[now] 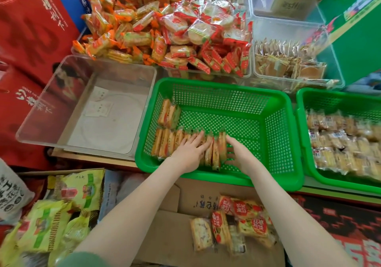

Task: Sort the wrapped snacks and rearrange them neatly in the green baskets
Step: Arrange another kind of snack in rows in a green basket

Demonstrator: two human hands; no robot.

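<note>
At centre frame, a green perforated plastic basket (218, 82) sits on the table and holds the task's goods. A row of orange-wrapped biscuit packets (165, 141) stands on edge along its near left side. A short pair of the same packets (169, 114) stands behind the row, against the left wall.

The left hand (188, 153) lies flat across the top of the row with its fingers straight and spread. The right hand (240, 153) is held with its fingers extended against the right end of the row. Whether its thumb hooks the last packet cannot be told, owing to blur.

A second green basket (338, 93) at right of frame carries pale-wrapped snacks (346, 141) in rows. A brown cardboard flap (165, 235) at lower centre bears loose red-labelled snack packets (243, 221). Mixed orange and red wrapped snacks (144, 29) are heaped in bins at upper centre. A clear plastic bin (51, 102) at left contains paper slips.

Assessment: the step in hand appears to be closing up and squaring the front row. The task looks to be at an early stage for this basket, since most of its floor is uncovered. The next move likely calls for more packets of the matching kind, set upright against the row's right end. One hand should brace the row meanwhile, as the packets lean.
</note>
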